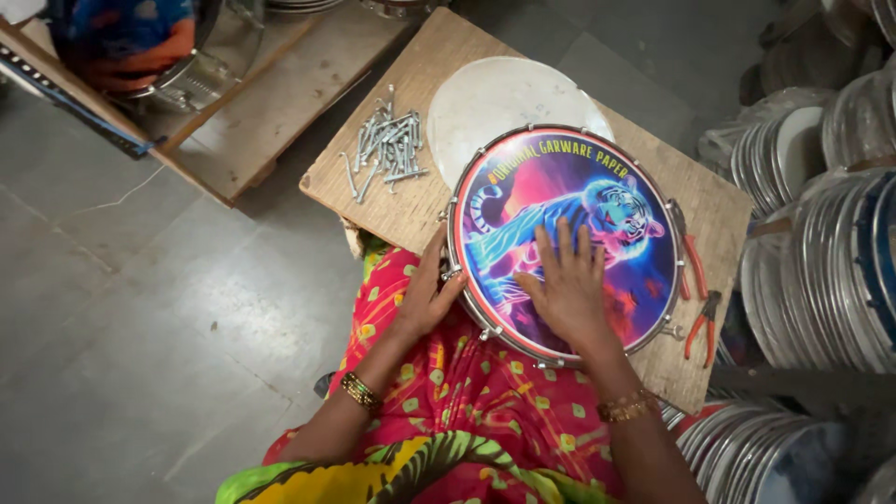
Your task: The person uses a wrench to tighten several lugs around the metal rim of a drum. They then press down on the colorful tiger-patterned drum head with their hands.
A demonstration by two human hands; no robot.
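Drum, round and metal-rimmed with a printed tiger skin, lies flat on a small wooden desk, its near edge overhanging toward the person's lap. Part of the printed face is covered by the right hand, and a plain white disc behind it is half hidden under the drum's far rim. The desk's near right corner is lost behind the arm, and stacks of metal-rimmed drums at right run out of view.

Right hand rests palm down on the skin, fingers spread and flat, gripping nothing. Left hand meets the rim at the drum's near left side, fingers curled against the edge by a tuning lug; how firmly they clasp it cannot be told.

A loose heap of long screws lies on the desk to the left of the white disc, apart from the drum. Red-handled pliers sit just beside the drum's right rim. A wooden board crosses the grey floor at upper left. Gold bangles ring both wrists.
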